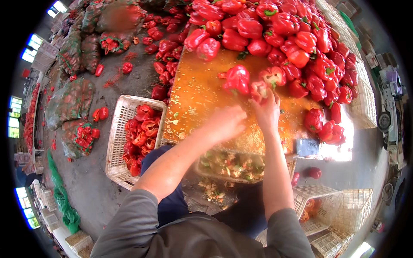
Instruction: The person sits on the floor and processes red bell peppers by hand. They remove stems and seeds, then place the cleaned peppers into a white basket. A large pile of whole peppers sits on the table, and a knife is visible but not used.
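Red bell peppers point(250, 27) are heaped over the far part of an orange-brown work table point(193, 87). My right hand point(268, 108) grips a cut red pepper piece point(259, 90), its pale inside showing. Just beyond it lies another cut pepper half point(273, 76) with its core exposed. A whole-looking red pepper point(237, 79) rests to the left of these. My left hand point(230, 122) is over the near middle of the table, fingers curled and blurred by motion; whether it holds anything cannot be told. Seeds are scattered across the tabletop.
A plastic crate point(111, 142) of cut peppers stands left of the table. A container of cores and scraps point(229, 164) sits below its near edge. More crates point(317, 209) stand at lower right. Filled mesh sacks point(71, 101) and loose peppers lie on the floor at left.
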